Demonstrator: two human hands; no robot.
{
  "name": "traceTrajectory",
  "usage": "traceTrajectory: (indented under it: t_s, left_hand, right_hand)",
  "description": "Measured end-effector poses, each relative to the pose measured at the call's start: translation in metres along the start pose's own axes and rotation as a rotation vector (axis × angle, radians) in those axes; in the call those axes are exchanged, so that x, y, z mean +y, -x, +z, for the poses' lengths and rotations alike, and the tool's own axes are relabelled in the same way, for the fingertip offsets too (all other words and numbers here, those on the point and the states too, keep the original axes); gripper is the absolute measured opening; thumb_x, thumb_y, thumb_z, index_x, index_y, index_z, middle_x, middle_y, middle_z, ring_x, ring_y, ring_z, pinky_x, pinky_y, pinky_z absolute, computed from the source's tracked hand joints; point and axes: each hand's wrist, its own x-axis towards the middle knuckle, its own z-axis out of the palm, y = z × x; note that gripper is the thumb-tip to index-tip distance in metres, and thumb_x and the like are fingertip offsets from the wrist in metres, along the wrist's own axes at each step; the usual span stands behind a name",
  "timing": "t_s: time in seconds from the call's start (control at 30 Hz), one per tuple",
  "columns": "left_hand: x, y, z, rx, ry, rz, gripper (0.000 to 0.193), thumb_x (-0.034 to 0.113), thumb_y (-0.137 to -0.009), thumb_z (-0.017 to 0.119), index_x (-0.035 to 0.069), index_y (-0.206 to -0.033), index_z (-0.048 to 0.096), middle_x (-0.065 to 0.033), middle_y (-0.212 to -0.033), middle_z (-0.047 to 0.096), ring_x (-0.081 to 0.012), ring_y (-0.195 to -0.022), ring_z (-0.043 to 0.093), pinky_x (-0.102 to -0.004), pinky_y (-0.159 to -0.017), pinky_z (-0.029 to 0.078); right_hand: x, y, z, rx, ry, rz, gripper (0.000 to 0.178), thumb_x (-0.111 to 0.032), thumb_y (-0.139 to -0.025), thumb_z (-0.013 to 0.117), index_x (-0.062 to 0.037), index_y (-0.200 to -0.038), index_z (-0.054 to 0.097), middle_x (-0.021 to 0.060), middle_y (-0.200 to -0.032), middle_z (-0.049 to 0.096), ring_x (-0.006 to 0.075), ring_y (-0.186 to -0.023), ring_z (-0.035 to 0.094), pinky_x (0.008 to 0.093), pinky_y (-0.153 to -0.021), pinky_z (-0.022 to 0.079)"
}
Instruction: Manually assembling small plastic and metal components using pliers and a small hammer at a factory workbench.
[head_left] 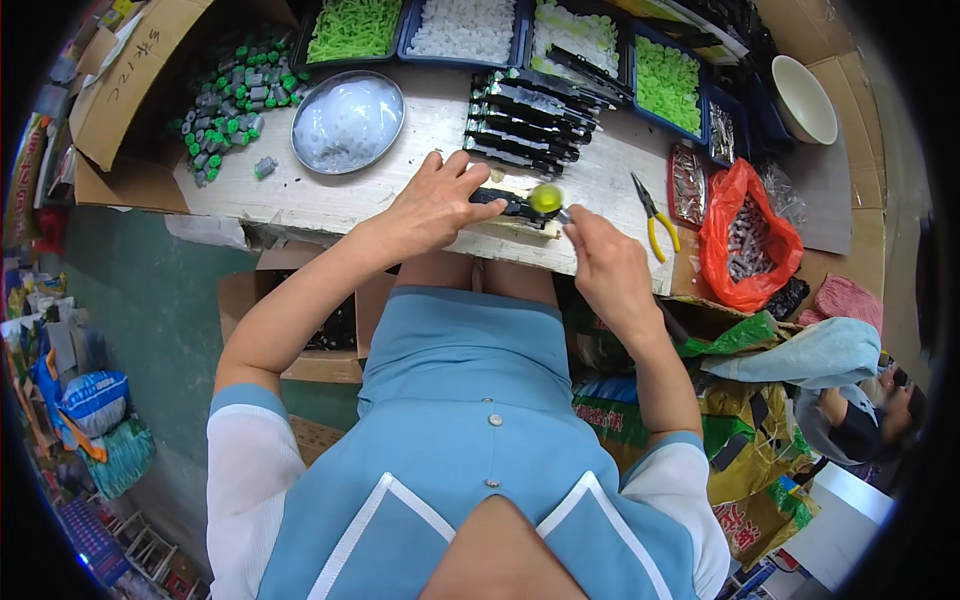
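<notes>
at the far left an open cardboard box (pixel 125 75) lies tipped beside a loose heap of small grey cylinders with green ends (pixel 225 100), spread over a pale worktable (pixel 240 193). next to the heap stands a round dish (pixel 296 145) with a glossy whitish mass (pixel 350 112) in it, and behind that bright green pieces (pixel 353 28) fill a dark tray. the left hand (pixel 437 203) reaches over the table edge, its fingers parted and its thumb laid across a black part (pixel 512 203); i cannot tell whether it pinches the part or only steadies it. white pieces (pixel 463 32) sit in a blue tray beyond this hand. the black part lies on a light-coloured block (pixel 520 228) near the front edge of the table, just in front of a row of similar black parts (pixel 525 125). over the right end of the part is the blurred, round yellow-green head of a mallet (pixel 546 198); contact between them is unclear. the right hand (pixel 605 258) is closed around the mallet's handle. further right come pliers with yellow handles (pixel 655 220), a small red tray of metal pieces (pixel 688 172), an open red plastic bag (pixel 730 262) holding small pieces, and a white bowl (pixel 805 98).
</notes>
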Motion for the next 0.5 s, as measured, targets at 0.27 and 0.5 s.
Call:
traceTrajectory:
  t_s: [0.27, 0.5]
  left_hand:
    - [-0.001, -0.002, -0.002, -0.02, 0.018, -0.003, 0.05, -0.003, -0.059, 0.059, 0.018, -0.104, 0.064, -0.0062, -0.092, 0.046, -0.0233, -0.088, 0.042, -0.0329, -0.066, 0.032]
    - [0.001, 0.0, 0.005, 0.046, 0.005, 0.04, 0.048, 0.0, -0.059, 0.06, 0.017, -0.104, 0.063, -0.0059, -0.093, 0.045, -0.0232, -0.089, 0.042, -0.0333, -0.065, 0.033]
  right_hand:
    - [-0.006, -0.009, -0.003, -0.003, 0.068, 0.022, 0.013, -0.017, -0.086, 0.048, -0.0042, -0.088, 0.049, 0.015, -0.069, 0.058, 0.0358, -0.055, 0.057, 0.0429, -0.049, 0.045]
    - [-0.008, 0.002, 0.01, -0.217, 0.168, 0.085, 0.018, -0.02, -0.087, 0.047, -0.0035, -0.082, 0.05, 0.0166, -0.068, 0.06, 0.0371, -0.057, 0.058, 0.0464, -0.053, 0.046]
